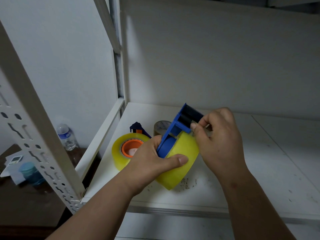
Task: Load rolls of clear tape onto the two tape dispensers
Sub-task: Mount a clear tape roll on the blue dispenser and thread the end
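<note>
Left hand (152,159) grips my yellow tape roll (180,163) seated in the blue dispenser (180,125). Right hand (220,134) pinches the tape end at the dispenser's roller.

Left hand (152,158) gripping, thumb extended; right hand (220,135) pinching, seemingly thumb against curled fingers (203,126).

On the shelf (259,153), the held tape roll (180,163) sits right of a second dispenser (129,149); a smaller roll (161,126) lies behind them.
</note>
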The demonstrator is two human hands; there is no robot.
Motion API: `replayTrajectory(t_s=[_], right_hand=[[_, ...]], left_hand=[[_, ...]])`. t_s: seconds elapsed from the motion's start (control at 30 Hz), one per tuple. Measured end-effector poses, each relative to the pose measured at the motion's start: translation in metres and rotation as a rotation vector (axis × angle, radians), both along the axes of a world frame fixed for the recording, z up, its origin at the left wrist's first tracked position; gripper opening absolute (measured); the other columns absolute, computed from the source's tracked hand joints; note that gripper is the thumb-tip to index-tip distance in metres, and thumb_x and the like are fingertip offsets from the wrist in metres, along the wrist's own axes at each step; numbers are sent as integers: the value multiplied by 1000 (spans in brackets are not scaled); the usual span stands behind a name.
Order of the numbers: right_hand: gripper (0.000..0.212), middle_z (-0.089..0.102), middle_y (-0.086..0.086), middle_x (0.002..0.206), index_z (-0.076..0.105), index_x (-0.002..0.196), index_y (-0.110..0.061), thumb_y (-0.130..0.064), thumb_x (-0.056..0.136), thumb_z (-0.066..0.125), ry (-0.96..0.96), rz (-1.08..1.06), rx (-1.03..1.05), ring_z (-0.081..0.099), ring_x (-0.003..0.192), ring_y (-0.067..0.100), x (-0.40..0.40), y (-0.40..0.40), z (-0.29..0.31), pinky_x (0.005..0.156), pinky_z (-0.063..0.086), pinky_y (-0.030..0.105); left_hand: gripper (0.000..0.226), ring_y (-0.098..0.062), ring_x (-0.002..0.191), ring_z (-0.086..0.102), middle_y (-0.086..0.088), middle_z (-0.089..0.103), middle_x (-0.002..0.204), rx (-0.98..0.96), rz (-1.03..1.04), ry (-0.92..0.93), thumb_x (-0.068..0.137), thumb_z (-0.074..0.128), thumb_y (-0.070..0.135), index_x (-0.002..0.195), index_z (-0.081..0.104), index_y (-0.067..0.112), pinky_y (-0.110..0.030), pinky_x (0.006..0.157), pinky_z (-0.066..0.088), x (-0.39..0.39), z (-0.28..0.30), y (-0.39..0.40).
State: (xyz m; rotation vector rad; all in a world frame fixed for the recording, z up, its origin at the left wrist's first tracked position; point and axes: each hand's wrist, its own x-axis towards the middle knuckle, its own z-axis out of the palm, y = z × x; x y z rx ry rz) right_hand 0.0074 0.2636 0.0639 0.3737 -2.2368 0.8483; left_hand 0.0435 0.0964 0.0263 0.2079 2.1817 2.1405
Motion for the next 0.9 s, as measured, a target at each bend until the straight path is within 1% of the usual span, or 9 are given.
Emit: replayTrajectory(t_s=[0.17, 0.23, 0.3, 0.4, 0.53, 0.6, 0.7, 0.8, 0.9], right_hand=[[18, 41, -7, 89, 53, 74, -15, -19, 84, 67, -2, 14, -34, 48, 74, 11, -1, -4, -1, 64, 46, 31], [18, 41, -6, 92, 53, 75, -13, -17, 84, 67, -9, 1, -110, 47, 76, 5, 0, -7, -2, 66, 43, 17], [17, 40, -6, 94, 53, 75, -15, -19, 85, 67, -19, -16, -173, 47, 79, -2, 2, -10, -2, 67, 36, 7], [16, 39, -6, 93, 54, 75, -13, -21, 84, 65, 55, -45, -75, 48, 83, 11, 2, -11, -2, 73, 38, 22], [16, 40, -6, 91, 54, 73, -12, -20, 81, 64, 86, -40, -18, 50, 85, 22, 1, -13, 1, 73, 44, 36], [16, 40, -5, 89, 53, 71, -12, -20, 81, 64, 106, -41, 17, 49, 85, 23, 1, -12, 3, 74, 43, 39], [17, 46, -4, 83, 51, 71, -16, -22, 82, 62, 108, -26, 140, 49, 82, 23, 0, -8, 6, 77, 35, 35], [17, 50, -3, 80, 49, 71, -18, -25, 82, 60, 84, -52, 155, 48, 80, 22, 0, -9, 6, 78, 29, 33], [17, 45, -5, 86, 50, 71, -16, -24, 81, 62, 81, -73, 96, 47, 86, 23, 1, -8, 6, 79, 34, 36]], left_hand=[[60, -25, 88, 72, -12, 75, 101, 112, -86, -49, 58, 83, 33, 113, 67, 14, -38, 79, 60, 1, 2, -2], [50, -22, 81, 71, -12, 75, 92, 145, -35, -15, 56, 83, 36, 102, 72, 19, -35, 74, 60, 2, 5, 1], [29, -13, 66, 67, -1, 70, 71, 154, 61, 28, 53, 81, 42, 78, 75, 28, -27, 61, 56, 4, 9, 5], [30, -16, 61, 60, 1, 62, 63, 147, 150, 31, 52, 79, 50, 65, 70, 25, -30, 58, 49, 3, 11, 6], [67, -30, 76, 62, -25, 65, 81, 145, 126, -5, 52, 79, 56, 87, 67, 0, -42, 71, 49, 2, 8, 0], [70, -29, 83, 66, -27, 69, 91, 129, 20, -40, 54, 79, 51, 101, 68, 0, -42, 76, 53, 2, 8, -3], [61, -30, 90, 72, -14, 76, 98, 93, -102, -77, 57, 83, 38, 108, 69, 8, -42, 82, 59, 5, 10, -6], [62, -41, 97, 70, -23, 72, 105, 92, -64, -69, 57, 84, 34, 110, 68, 6, -55, 89, 56, 6, 9, -6], [64, -38, 91, 70, -24, 72, 104, 72, -44, -47, 54, 84, 34, 110, 68, 7, -57, 87, 54, 8, 11, -7]])
